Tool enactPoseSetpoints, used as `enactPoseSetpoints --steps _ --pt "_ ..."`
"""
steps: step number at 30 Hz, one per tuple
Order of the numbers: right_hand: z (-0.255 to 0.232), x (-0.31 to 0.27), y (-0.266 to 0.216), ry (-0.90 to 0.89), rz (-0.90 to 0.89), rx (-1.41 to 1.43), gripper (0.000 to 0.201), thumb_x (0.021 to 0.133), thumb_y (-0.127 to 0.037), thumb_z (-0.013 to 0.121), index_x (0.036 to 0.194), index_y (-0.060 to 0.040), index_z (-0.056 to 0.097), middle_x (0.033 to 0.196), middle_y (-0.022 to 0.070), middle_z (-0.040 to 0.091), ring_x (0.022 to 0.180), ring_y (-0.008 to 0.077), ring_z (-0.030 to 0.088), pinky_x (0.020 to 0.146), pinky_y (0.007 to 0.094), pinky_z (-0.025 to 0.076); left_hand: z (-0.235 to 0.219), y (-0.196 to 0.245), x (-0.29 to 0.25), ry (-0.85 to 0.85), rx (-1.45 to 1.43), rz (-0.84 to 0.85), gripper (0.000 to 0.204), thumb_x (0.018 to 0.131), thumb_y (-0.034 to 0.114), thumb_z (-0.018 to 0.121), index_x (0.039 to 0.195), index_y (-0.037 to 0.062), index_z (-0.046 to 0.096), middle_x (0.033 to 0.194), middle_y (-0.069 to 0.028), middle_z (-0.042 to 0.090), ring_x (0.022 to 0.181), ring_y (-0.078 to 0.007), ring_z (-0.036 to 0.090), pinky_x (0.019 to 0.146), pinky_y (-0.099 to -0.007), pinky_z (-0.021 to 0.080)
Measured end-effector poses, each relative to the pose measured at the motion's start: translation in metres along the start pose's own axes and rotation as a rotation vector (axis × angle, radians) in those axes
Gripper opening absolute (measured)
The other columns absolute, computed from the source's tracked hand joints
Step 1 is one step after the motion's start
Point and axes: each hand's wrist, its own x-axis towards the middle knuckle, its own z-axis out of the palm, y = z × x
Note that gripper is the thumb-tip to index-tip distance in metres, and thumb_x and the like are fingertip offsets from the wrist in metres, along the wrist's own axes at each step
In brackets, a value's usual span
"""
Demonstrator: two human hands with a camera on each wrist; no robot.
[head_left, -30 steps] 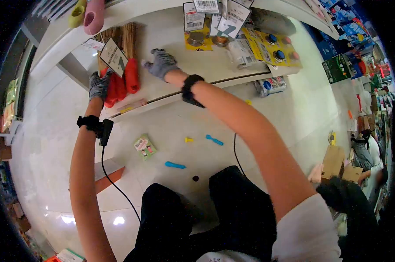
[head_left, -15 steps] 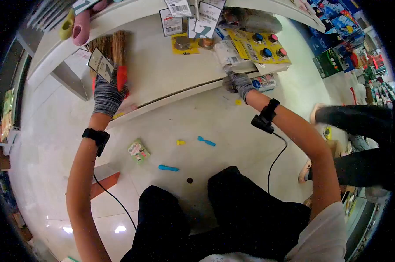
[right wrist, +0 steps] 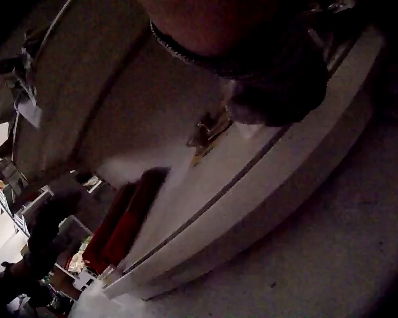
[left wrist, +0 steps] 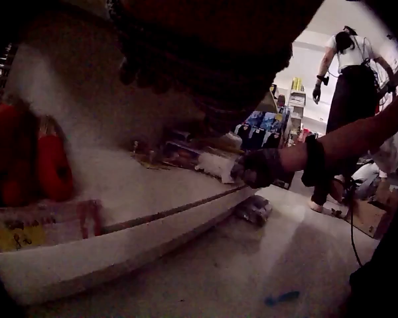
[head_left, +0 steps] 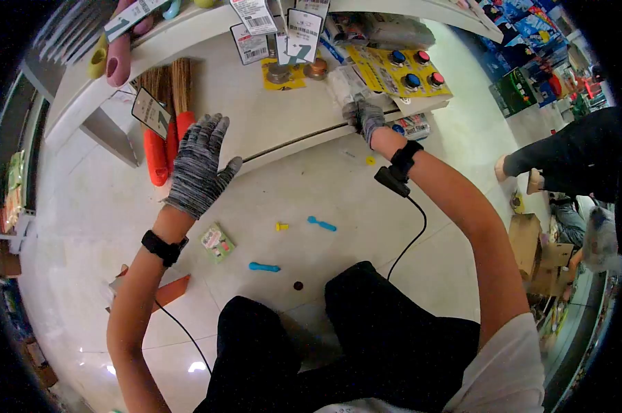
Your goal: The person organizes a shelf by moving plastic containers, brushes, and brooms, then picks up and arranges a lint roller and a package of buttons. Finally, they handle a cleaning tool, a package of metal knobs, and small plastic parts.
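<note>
My gloved left hand [head_left: 201,165] is raised over the shelf's front edge with its fingers straight and thumb spread, holding nothing. Just left of it, red-handled straw brushes [head_left: 157,155] lie on the lower shelf [head_left: 256,110], and the red handles [left wrist: 55,165] also show in the left wrist view. At the right end of the shelf my gloved right hand [head_left: 364,115] has its fingers curled on the near end of a white plastic packet [head_left: 345,84]. In the left wrist view the right hand [left wrist: 259,167] is at the packet's [left wrist: 215,164] end; its fingertips are hidden.
Yellow cards with blue and red round pieces [head_left: 404,72] lie behind the packet. Price tags [head_left: 302,34] hang from the upper shelf. A wrapped pack [head_left: 413,127] sits below the shelf edge. On the floor are blue pieces [head_left: 264,267] and a green packet [head_left: 218,242]. Another person [head_left: 572,158] stands at right.
My left hand has come away from the red-handled brushes, rightward and toward me. My right hand has swung from the middle of the shelf to the white packet at right.
</note>
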Motion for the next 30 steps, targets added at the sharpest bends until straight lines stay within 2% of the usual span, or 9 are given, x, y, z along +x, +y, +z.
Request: enactPoseSetpoints --steps 2,5,10,17,21,24,27,29,30 --pt "0.009 -0.023 -0.002 -0.009 0.018 0.048 0.035 0.086 -0.039 0.035 0.071 -0.0130 0.053 0.056 0.0004 0.053 0.037 0.0135 0.041 0.034 0.0260 0.030 0.000 0.004 -0.003 0.004 -0.048 0.003 0.064 0.071 0.024 0.061 0.124 0.0052 0.031 0.122 -0.0158 0.038 0.114 -0.0302 0.035 0.096 -0.0375 0.027" --pt "0.032 -0.058 -0.004 0.226 -0.075 -0.178 0.034 0.085 -0.038 0.039 0.069 -0.0130 0.054 0.058 0.0013 0.055 0.037 0.0132 0.041 0.035 0.0270 0.033 -0.003 0.009 -0.001 0.009 -0.113 0.017 0.065 0.071 0.024 0.061 0.125 0.0053 0.030 0.122 -0.0156 0.038 0.114 -0.0300 0.035 0.096 -0.0370 0.027" --pt "0.061 -0.103 0.018 0.065 -0.205 -0.173 0.032 0.084 -0.035 0.045 0.067 -0.0102 0.056 0.056 0.0031 0.055 0.040 0.0113 0.046 0.034 0.0246 0.035 0.001 0.019 0.002 -0.006 -0.203 0.061 0.067 0.070 0.027 0.061 0.125 0.0046 0.030 0.124 -0.0153 0.036 0.115 -0.0305 0.033 0.096 -0.0376 0.026" --pt "0.119 -0.223 0.029 -0.099 -0.163 -0.225 0.041 0.086 -0.038 0.039 0.062 -0.0076 0.055 0.051 0.0035 0.053 0.036 0.0113 0.044 0.032 0.0245 0.034 0.010 0.048 0.001 -0.145 -0.148 0.379 0.064 0.065 0.028 0.062 0.119 0.0062 0.037 0.124 -0.0160 0.037 0.115 -0.0340 0.033 0.098 -0.0440 0.022" --pt "0.131 -0.253 0.038 -0.122 -0.067 -0.352 0.043 0.086 -0.037 0.038 0.061 -0.0064 0.055 0.050 0.0039 0.053 0.034 0.0122 0.044 0.031 0.0253 0.035 0.023 0.056 -0.011 0.046 -0.089 0.411 0.049 0.064 0.016 0.057 0.110 0.0036 0.045 0.115 -0.0184 0.045 0.106 -0.0347 0.043 0.092 -0.0440 0.031" --pt "0.123 -0.251 0.042 -0.245 0.111 -0.173 0.043 0.087 -0.035 0.036 0.060 -0.0068 0.054 0.050 0.0047 0.054 0.034 0.0123 0.045 0.032 0.0252 0.036 0.027 0.062 -0.028 -0.067 -0.221 0.313 0.038 0.061 0.015 0.057 0.097 0.0018 0.052 0.097 -0.0178 0.052 0.091 -0.0333 0.049 0.083 -0.0423 0.038" --pt "0.081 -0.228 0.054 -0.378 -0.354 -0.419 0.040 0.086 -0.032 0.039 0.059 -0.0065 0.053 0.049 0.0042 0.053 0.035 0.0123 0.046 0.033 0.0252 0.037 0.032 0.064 -0.034 -0.213 -0.367 0.195 0.035 0.060 0.017 0.059 0.091 0.0014 0.054 0.087 -0.0175 0.055 0.082 -0.0323 0.052 0.077 -0.0397 0.042" --pt "0.047 -0.208 0.053 -0.138 -0.083 -0.171 0.027 0.081 -0.021 0.045 0.059 -0.0078 0.052 0.050 0.0037 0.053 0.040 0.0138 0.050 0.036 0.0252 0.038 0.018 0.071 -0.030 -0.228 -0.468 0.114 0.039 0.061 0.023 0.064 0.092 0.0016 0.054 0.082 -0.0165 0.056 0.079 -0.0319 0.053 0.073 -0.0360 0.044" --pt "-0.004 -0.163 0.088 -0.037 -0.325 -0.188 0.024 0.085 -0.017 0.042 0.069 -0.0040 0.054 0.058 0.0071 0.056 0.040 0.0153 0.048 0.034 0.0253 0.037 0.021 0.072 -0.034 -0.252 -0.508 -0.004 0.041 0.061 0.025 0.065 0.093 0.0018 0.054 0.082 -0.0161 0.056 0.079 -0.0315 0.054 0.072 -0.0358 0.044"
